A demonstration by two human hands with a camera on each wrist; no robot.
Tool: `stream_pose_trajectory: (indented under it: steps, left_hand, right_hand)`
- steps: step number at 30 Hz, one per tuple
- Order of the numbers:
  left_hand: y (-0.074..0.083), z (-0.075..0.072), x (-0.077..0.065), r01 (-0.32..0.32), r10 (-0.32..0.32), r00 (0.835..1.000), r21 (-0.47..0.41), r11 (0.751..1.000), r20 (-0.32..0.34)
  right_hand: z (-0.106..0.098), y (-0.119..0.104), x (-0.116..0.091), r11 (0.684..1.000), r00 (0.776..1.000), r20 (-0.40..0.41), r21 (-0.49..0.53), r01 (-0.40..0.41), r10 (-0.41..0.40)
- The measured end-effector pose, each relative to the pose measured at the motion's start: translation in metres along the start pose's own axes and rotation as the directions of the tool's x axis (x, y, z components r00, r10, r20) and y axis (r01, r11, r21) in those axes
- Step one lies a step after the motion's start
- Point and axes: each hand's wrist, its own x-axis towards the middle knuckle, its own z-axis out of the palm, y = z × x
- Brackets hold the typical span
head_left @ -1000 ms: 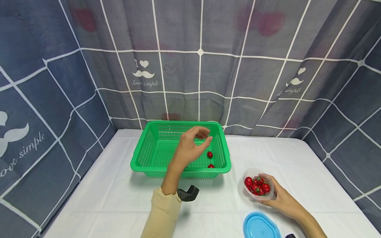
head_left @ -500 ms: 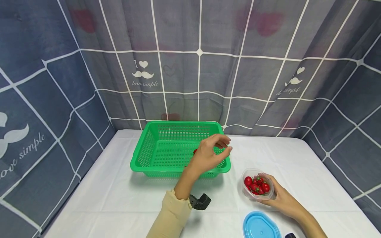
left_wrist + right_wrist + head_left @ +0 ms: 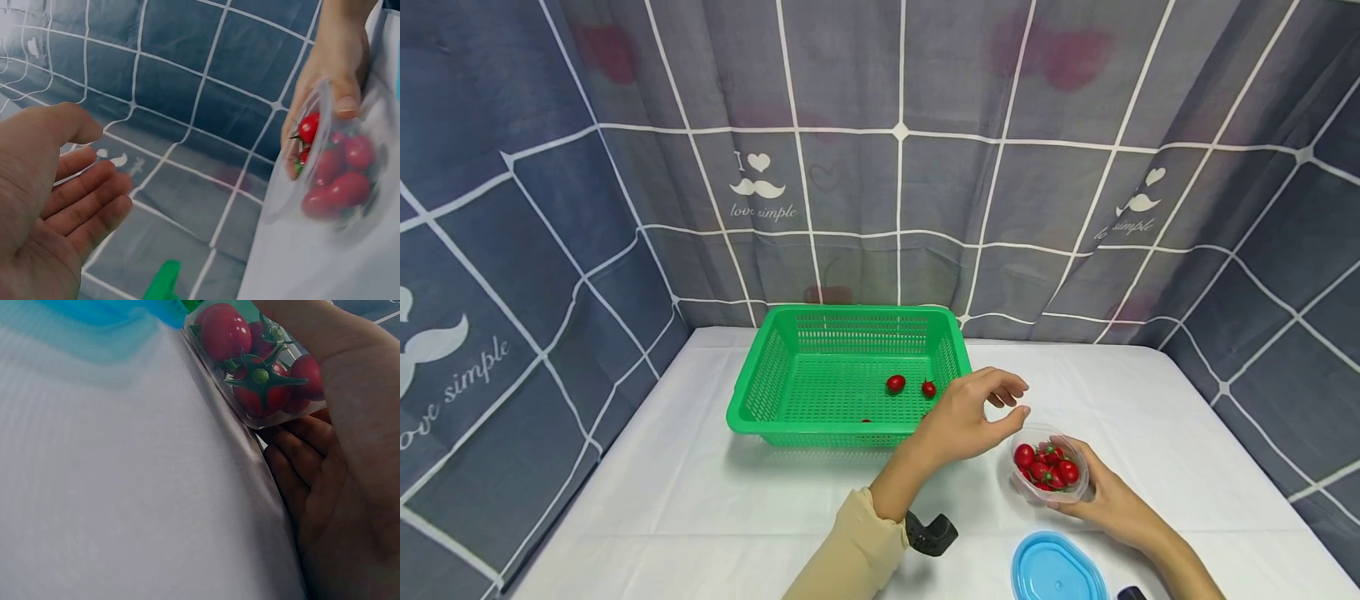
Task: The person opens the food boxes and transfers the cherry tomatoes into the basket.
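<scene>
My right hand (image 3: pixel 1108 500) grips the side of a clear plastic container (image 3: pixel 1026 487) on the table. Several cherry tomatoes (image 3: pixel 1051 468) with green stems lie inside it; the right wrist view shows the tomatoes (image 3: pixel 253 381) close up. Nothing is in my left hand (image 3: pixel 962 421), which hovers between the green basket (image 3: pixel 748 421) and the container, fingers relaxed and thumb apart. The left wrist view shows that left hand (image 3: pixel 69 187) empty, with the container off to its right. Inside the basket lie a few tomatoes (image 3: pixel 895 383); my left hand and the rim partly hide some.
A blue lid (image 3: pixel 1056 571) lies on the white tablecloth (image 3: pixel 647 500) in front of the container. Beside it a small dark object (image 3: pixel 1131 593) shows at the bottom edge. Grey and blue curtains (image 3: pixel 850 183) stand behind and at both sides.
My left hand has moved right, from above the basket past its right rim towards the container, uncovering tomatoes in the basket. The right hand and container have stayed in place.
</scene>
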Motion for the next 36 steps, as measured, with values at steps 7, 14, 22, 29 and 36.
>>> stream_pose_trajectory:
  steps: [7,14,22,29,36]
  left_hand:
    - [0.001,0.019,0.000,-0.012,0.011,0.998,0.018,1.000,0.068]
    - [0.000,0.043,-0.005,-0.010,0.000,0.991,0.075,0.997,0.136]
    - [0.001,0.068,-0.012,0.034,-0.065,0.971,0.135,0.990,0.229]
    - [-0.003,0.083,-0.015,-0.005,-0.041,0.966,0.179,0.984,0.254]
    - [-0.005,0.090,-0.017,-0.012,-0.050,0.967,0.245,0.969,0.248]
  right_hand:
    - [-0.002,0.000,0.000,1.000,1.000,0.008,-0.005,-0.012,0.012]
    - [-0.003,0.002,-0.002,1.000,1.000,0.003,-0.016,0.018,-0.018]
    - [-0.002,0.004,-0.005,0.999,1.000,0.017,-0.044,0.022,-0.021]
    - [-0.003,0.005,-0.004,0.999,1.000,0.025,-0.032,0.017,-0.016]
    - [-0.003,0.004,-0.003,0.999,0.999,0.023,0.002,0.041,-0.041]
